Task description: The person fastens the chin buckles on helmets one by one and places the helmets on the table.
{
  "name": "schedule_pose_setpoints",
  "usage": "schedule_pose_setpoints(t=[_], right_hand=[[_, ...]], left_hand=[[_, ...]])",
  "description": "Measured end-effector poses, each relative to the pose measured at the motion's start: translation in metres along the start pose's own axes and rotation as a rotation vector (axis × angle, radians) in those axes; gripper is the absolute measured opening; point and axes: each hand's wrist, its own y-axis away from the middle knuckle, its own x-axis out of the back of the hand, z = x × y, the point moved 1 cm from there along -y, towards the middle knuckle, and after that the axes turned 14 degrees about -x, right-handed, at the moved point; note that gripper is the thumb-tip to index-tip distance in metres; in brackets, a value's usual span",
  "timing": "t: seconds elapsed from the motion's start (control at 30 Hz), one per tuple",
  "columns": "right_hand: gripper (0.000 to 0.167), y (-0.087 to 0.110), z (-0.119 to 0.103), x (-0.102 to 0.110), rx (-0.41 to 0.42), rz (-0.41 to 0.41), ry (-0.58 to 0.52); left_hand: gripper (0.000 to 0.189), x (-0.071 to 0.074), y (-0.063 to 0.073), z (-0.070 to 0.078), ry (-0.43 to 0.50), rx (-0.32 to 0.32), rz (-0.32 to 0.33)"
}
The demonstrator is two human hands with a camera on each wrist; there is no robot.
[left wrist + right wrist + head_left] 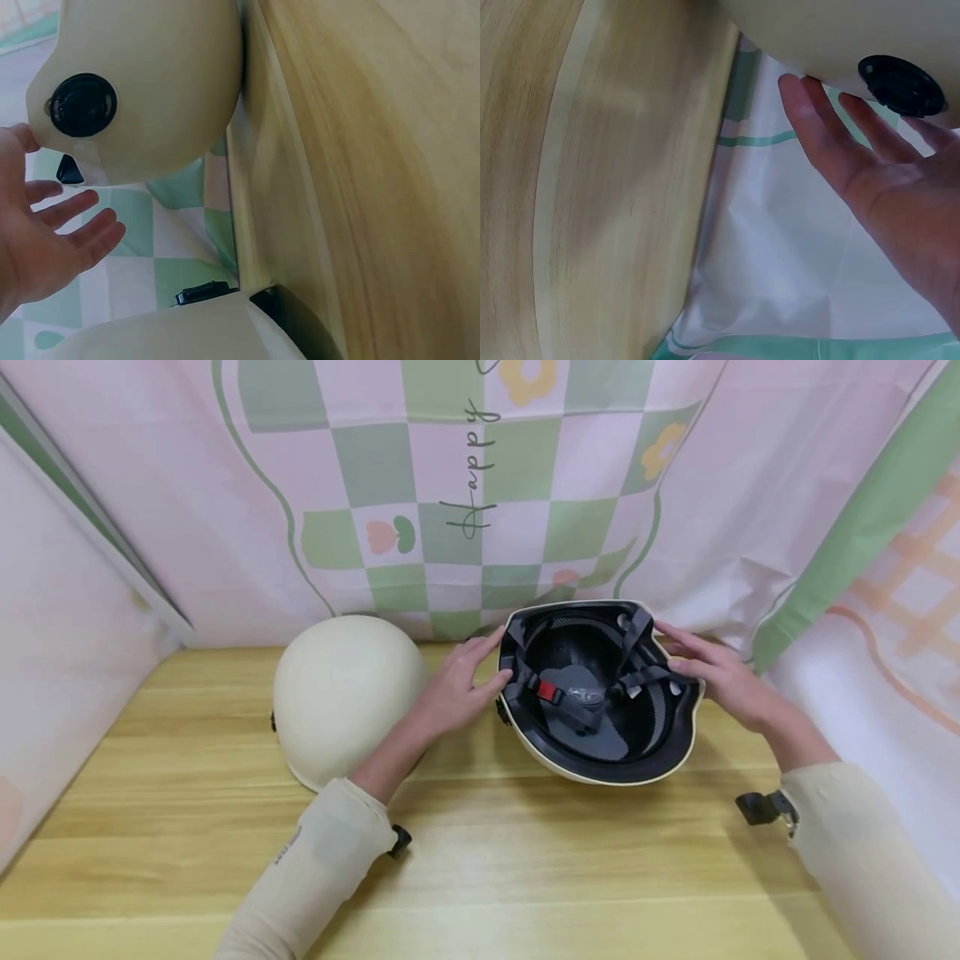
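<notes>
An upturned cream helmet (600, 768) is at the right of the table, its black lining and straps facing up. A red-and-black buckle (549, 692) lies inside. My left hand (453, 689) touches the helmet's left rim with its thumb; in the left wrist view the other fingers (97, 232) are spread and relaxed. Against the opposite side, the fairly straight fingers of my right hand (723, 681) rest on the shell, near a black round side knob (901, 86). A second cream helmet (345, 693) sits dome up, left of my left hand.
The wooden table (525, 877) ends at a hanging cloth (517, 460) with green and white checks behind both helmets. More cloth hangs at the left (67, 610) and right sides. Each sleeve has a black wrist mount (757, 808) below it.
</notes>
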Motion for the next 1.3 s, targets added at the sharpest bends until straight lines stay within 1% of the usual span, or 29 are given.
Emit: schedule_pose_setpoints(t=[0.1, 0.13, 0.23, 0.27, 0.33, 0.47, 0.6, 0.7, 0.77, 0.87, 0.97, 1.03, 1.17, 1.3], right_hand=[[0.06, -0.002, 0.003, 0.002, 0.044, -0.142, -0.202], [0.062, -0.002, 0.004, 0.003, 0.062, -0.187, -0.252], [0.064, -0.002, 0.005, 0.004, 0.113, -0.283, -0.325], [0.066, -0.001, 0.005, 0.004, 0.128, -0.317, -0.352], [0.069, -0.001, 0.007, 0.003, 0.154, -0.373, -0.397], [0.075, -0.003, 0.011, -0.001, 0.177, -0.455, -0.48], [0.074, -0.005, 0.018, -0.003, 0.203, -0.526, -0.564], [0.073, -0.007, 0.022, -0.005, 0.219, -0.599, -0.652], [0.074, -0.009, 0.025, -0.006, 0.228, -0.656, -0.722], [0.075, -0.01, 0.028, -0.007, 0.239, -0.73, -0.825], [0.076, -0.01, 0.028, -0.007, 0.254, -0.746, -0.865], [0.076, -0.009, 0.027, -0.006, 0.262, -0.712, -0.841], [0.076, -0.006, 0.024, -0.004, 0.259, -0.609, -0.729], [0.073, -0.002, 0.019, -0.001, 0.244, -0.515, -0.622]], left_hand=[[0.065, 0.0, 0.0, 0.0, -0.017, -0.004, -0.009], [0.065, 0.001, 0.0, 0.0, -0.023, -0.005, -0.014], [0.065, 0.002, -0.001, 0.0, -0.033, -0.014, -0.025], [0.065, 0.002, -0.001, -0.001, -0.023, -0.015, -0.027], [0.065, 0.003, -0.001, -0.002, 0.026, -0.019, -0.028], [0.067, 0.004, 0.0, -0.004, 0.178, -0.013, -0.03], [0.069, 0.007, 0.003, -0.006, 0.294, -0.002, -0.046], [0.07, 0.009, 0.005, -0.006, 0.387, 0.027, -0.069], [0.072, 0.011, 0.006, -0.007, 0.433, 0.054, -0.087], [0.077, 0.014, 0.007, -0.005, 0.458, 0.07, -0.124], [0.08, 0.014, 0.007, -0.005, 0.471, 0.064, -0.146], [0.08, 0.014, 0.007, -0.004, 0.49, 0.061, -0.15], [0.081, 0.014, 0.007, -0.005, 0.505, 0.066, -0.168], [0.083, 0.013, 0.007, -0.006, 0.476, 0.078, -0.225]])
